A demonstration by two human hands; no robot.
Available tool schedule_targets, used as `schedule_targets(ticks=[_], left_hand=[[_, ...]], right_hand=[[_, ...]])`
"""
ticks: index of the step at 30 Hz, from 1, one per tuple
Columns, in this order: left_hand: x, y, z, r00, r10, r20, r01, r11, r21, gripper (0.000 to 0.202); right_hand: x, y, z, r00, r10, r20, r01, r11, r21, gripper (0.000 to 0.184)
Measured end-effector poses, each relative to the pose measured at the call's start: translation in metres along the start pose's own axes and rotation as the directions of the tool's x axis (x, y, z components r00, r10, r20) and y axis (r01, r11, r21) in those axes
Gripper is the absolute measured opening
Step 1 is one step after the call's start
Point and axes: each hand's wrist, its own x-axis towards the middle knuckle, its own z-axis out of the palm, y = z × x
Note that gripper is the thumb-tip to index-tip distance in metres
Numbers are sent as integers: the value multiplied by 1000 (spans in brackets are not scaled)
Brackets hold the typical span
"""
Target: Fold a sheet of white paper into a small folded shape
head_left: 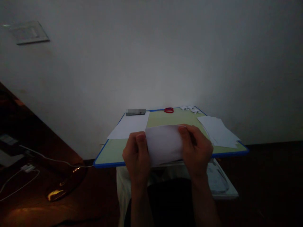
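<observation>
Between my two hands I hold a piece of white paper (164,145), raised over the near edge of the table. My left hand (137,151) is closed on its left edge, thumb up front. On the right edge my right hand (196,148) grips it, with the thumb across the near face. The paper looks smooth and slightly bowed; whether it is folded I cannot tell. My fingers behind it are hidden.
The green table (156,118) has a blue rim. On it lie a white sheet (131,126), a dark flat object (135,113), red-handled scissors (169,110), small white paper cutouts (190,108) and a paper stack (217,130). A cable (56,162) runs at left.
</observation>
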Motion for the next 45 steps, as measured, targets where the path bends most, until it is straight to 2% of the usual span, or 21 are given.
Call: schedule_targets(ticks=[3,6,9,14,16,19,21,22,24,26,28,30,31,33,35,36,38,40,42,45], left_hand=[[1,3,0,996,27,83,-15,989,-145,25],[-1,6,2,997,-14,74,31,972,-234,18],[-2,6,4,997,-72,38,77,982,-172,21],[0,-1,0,986,-89,140,101,991,-83,42],[0,-3,-2,969,-79,233,114,984,-139,45],[-2,-5,-3,918,-67,390,186,943,-275,32],[-3,-7,-3,912,-60,405,210,917,-339,20],[-3,-8,-3,923,-60,379,208,909,-361,16],[-2,-9,-3,951,-61,302,180,906,-383,9],[0,-9,-6,969,-33,245,118,932,-342,6],[3,-7,-10,965,47,256,18,969,-248,9],[6,-4,-13,934,143,326,-95,983,-157,12],[7,-2,-14,910,177,375,-137,982,-131,13],[8,1,-15,859,226,460,-191,974,-121,14],[8,1,-15,824,255,506,-215,967,-136,13],[9,0,-15,819,260,511,-220,966,-139,12],[10,-3,-14,830,258,494,-223,966,-131,12],[11,-6,-15,849,251,465,-220,968,-120,12],[12,-9,-14,852,253,458,-219,967,-126,12],[11,-9,-12,837,264,480,-220,964,-146,10]], right_hand=[[-1,2,-1,999,7,-53,-7,1000,-1,19],[-1,2,-1,998,1,-68,-2,1000,-8,18],[-1,0,-1,997,-10,-78,8,1000,-25,21],[-3,2,2,990,44,-131,-48,998,-27,24],[-2,2,2,969,125,-214,-132,991,-20,27],[1,2,4,904,242,-352,-256,967,7,31],[3,4,5,878,296,-376,-302,952,44,34],[4,6,6,881,328,-342,-322,944,75,35],[6,12,4,905,376,-201,-353,925,141,33],[9,18,-3,935,348,-69,-331,927,177,34],[12,19,-15,978,193,-77,-183,976,118,44],[16,14,-30,999,-17,40,18,999,-31,36],[17,10,-37,985,-102,139,112,992,-62,29],[18,3,-46,900,-232,369,251,968,-5,29],[18,0,-48,824,-262,503,260,963,75,26],[18,2,-47,802,-257,539,234,966,112,21],[18,7,-43,789,-228,570,165,973,161,12],[18,14,-39,802,-206,560,122,975,184,10],[18,17,-37,809,-212,548,123,973,194,15],[17,16,-34,787,-243,567,153,967,202,13]])
